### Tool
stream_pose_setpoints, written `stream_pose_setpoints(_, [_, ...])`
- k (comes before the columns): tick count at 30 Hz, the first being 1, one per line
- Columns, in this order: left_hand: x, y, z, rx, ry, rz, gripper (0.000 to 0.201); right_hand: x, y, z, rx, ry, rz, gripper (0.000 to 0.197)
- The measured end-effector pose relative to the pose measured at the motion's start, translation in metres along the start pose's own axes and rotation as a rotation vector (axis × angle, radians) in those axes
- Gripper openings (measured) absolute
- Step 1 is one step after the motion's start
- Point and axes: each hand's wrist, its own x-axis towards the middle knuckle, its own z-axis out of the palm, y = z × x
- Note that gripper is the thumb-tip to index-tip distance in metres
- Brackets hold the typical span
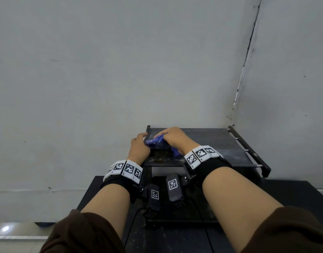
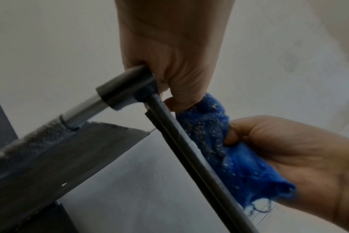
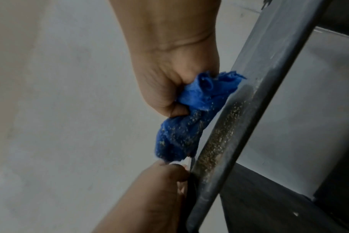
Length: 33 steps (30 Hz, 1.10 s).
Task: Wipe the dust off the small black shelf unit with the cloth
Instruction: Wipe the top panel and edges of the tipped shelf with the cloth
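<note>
Right hand (image 1: 172, 138) clutches bunched cloth (image 1: 157, 142) on shelf unit (image 1: 208, 143); left hand (image 1: 138, 148) grips its post.

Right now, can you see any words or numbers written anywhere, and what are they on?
No words, brands or numbers can be read.
The white wrist bands and the black wrist cameras carry square black-and-white pattern markers, with tiny marks beside some that are too small to read.
The crumpled blue cloth, the small black shelf unit and the grey wall show no writing.
</note>
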Motion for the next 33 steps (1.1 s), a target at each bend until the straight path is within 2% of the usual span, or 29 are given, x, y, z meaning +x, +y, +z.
stream_pose_setpoints(4, [-0.002, 0.002, -0.002, 0.001, -0.005, 0.009, 0.052, -0.004, 0.010, -0.022, -0.076, 0.157, 0.086, 0.039])
stream_pose_setpoints(9, [-0.012, 0.001, 0.002, -0.011, 0.028, 0.000, 0.049, -0.010, 0.040, -0.033, -0.240, 0.260, 0.189, 0.033])
stream_pose_setpoints(12, [-0.017, 0.001, 0.003, -0.021, 0.032, -0.001, 0.053, -0.017, 0.045, -0.026, -0.457, 0.213, 0.270, 0.035])
stream_pose_setpoints(18, [-0.021, -0.001, 0.003, -0.044, 0.058, -0.001, 0.050, -0.025, 0.030, -0.005, -0.539, 0.072, 0.106, 0.032])
stream_pose_setpoints(20, [-0.021, 0.000, 0.003, -0.050, 0.061, -0.003, 0.049, -0.028, 0.022, 0.002, -0.496, 0.000, 0.052, 0.031])
stream_pose_setpoints(23, [-0.020, 0.000, 0.002, -0.052, 0.059, -0.014, 0.052, -0.032, 0.016, 0.003, -0.143, -0.097, 0.025, 0.031])
stream_pose_setpoints(24, [-0.020, 0.000, 0.001, -0.054, 0.056, -0.014, 0.052, -0.033, 0.015, 0.001, 0.016, -0.080, 0.040, 0.031])
stream_pose_setpoints(26, [-0.021, 0.001, -0.001, -0.060, 0.046, -0.014, 0.051, -0.028, 0.017, -0.005, 0.135, 0.048, 0.046, 0.024])
stream_pose_setpoints(28, [-0.022, 0.000, -0.003, -0.061, 0.033, -0.013, 0.051, -0.025, 0.021, -0.008, -0.058, 0.130, 0.034, 0.020])
stream_pose_setpoints(31, [-0.024, -0.002, -0.004, -0.056, 0.013, -0.011, 0.052, -0.033, 0.021, -0.002, -0.384, 0.024, 0.020, 0.026])
stream_pose_setpoints(33, [-0.026, -0.002, -0.005, -0.074, 0.008, -0.012, 0.050, -0.039, 0.015, 0.005, -0.416, -0.031, -0.023, 0.030])
